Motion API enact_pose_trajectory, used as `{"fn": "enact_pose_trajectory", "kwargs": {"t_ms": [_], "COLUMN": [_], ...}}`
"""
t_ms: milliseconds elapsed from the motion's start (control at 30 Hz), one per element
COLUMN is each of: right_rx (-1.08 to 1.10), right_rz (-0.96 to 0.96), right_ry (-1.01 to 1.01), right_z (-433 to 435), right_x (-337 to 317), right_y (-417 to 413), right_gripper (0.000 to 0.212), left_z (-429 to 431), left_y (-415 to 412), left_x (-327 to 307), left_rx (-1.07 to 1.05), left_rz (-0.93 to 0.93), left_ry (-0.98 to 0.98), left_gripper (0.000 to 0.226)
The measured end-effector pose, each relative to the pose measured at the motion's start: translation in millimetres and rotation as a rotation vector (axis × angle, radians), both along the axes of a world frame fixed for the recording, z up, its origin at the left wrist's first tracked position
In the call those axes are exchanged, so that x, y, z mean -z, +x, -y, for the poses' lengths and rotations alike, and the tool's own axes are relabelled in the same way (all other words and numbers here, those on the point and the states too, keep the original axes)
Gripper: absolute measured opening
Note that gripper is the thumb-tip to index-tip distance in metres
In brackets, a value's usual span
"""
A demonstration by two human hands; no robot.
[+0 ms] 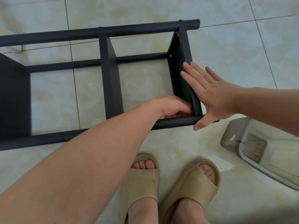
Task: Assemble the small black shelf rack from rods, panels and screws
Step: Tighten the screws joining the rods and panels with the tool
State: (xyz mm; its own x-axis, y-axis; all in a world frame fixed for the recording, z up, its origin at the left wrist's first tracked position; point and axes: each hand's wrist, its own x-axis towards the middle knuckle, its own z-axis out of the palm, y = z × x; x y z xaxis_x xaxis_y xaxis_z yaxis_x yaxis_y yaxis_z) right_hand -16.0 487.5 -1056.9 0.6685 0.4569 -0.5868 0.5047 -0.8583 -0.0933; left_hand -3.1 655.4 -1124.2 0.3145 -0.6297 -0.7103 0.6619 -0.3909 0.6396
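Soft even daylight, wide-angle edge bending

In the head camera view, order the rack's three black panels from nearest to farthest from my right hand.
1. End panel, at the rack's right end; the right hand lies flat against it.
2. Middle panel, at the centre of the rack.
3. Left panel, at the picture's left edge.
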Motion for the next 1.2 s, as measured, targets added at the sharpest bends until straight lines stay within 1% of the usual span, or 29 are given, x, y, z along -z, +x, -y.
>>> {"fn": "enact_pose_trajectory", "kwargs": {"t_ms": [167,467,533,567,600,667,733,800,833,900,967,1000,1067,1133,1200], "right_rx": [0.008,0.021,0.029,0.035,0.047,0.105,0.238,0.377,0.429,0.523,0.632,0.684,0.773,0.844,0.871], "right_rz": [0.005,0.019,0.042,0.046,0.05,0.04,0.018,0.012,0.016,0.005,-0.035,-0.047,-0.025,-0.029,-0.064], "right_ry": [0.005,0.015,0.009,0.007,0.005,0.02,0.106,0.192,0.202,0.161,0.118,0.114,0.105,0.069,0.028], "right_z": [1.5,3.0,5.3,6.1,7.1,9.9,17.5,31.2,41.3,67.6,97.0,111.1,138.9,161.0,176.6], "right_x": [2.5,4.7,4.2,2.6,0.2,-6.4,-16.9,-29.5,-35.4,-45.7,-55.0,-57.2,-54.8,-43.6,-23.5], "right_y": [-0.1,0.7,-0.5,-2.7,-5.5,-13.8,-24.6,-38.2,-46.8,-65.0,-87.2,-99.8,-125.5,-150.9,-171.0], "right_gripper": [0.153,0.155,0.154,0.154,0.153,0.148,0.135,0.115,0.101,0.075,0.055,0.046,0.035,0.033,0.032], "left_z": [-0.7,-0.1,1.3,2.4,3.6,3.2,0.0,-0.3,2.8,16.3,38.2,50.3,75.7,100.4,122.4], "left_y": [0.1,1.1,2.1,1.5,1.5,1.0,-0.2,-1.3,-2.7,-7.3,-15.6,-21.5,-33.9,-47.4,-62.4], "left_x": [-1.4,-0.1,-5.7,-9.2,-11.7,-15.8,-27.9,-43.3,-52.2,-71.4,-91.4,-99.7,-110.6,-115.4,-112.0], "left_rx": [0.003,0.002,-0.046,-0.063,-0.066,-0.08,-0.14,-0.152,-0.114,0.044,0.29,0.428,0.686,0.912,1.132], "left_rz": [-0.012,-0.018,0.012,0.084,0.218,0.57,0.811,0.965,1.033,1.16,1.254,1.285,1.371,1.502,1.655], "left_ry": [-0.016,-0.025,0.007,0.058,0.136,0.323,0.444,0.452,0.433,0.37,0.296,0.263,0.199,0.118,0.016], "left_gripper": [0.019,0.031,0.026,0.023,0.019,0.012,0.012,0.016,0.016,0.01,0.005,0.006,0.014,0.023,0.028]}}
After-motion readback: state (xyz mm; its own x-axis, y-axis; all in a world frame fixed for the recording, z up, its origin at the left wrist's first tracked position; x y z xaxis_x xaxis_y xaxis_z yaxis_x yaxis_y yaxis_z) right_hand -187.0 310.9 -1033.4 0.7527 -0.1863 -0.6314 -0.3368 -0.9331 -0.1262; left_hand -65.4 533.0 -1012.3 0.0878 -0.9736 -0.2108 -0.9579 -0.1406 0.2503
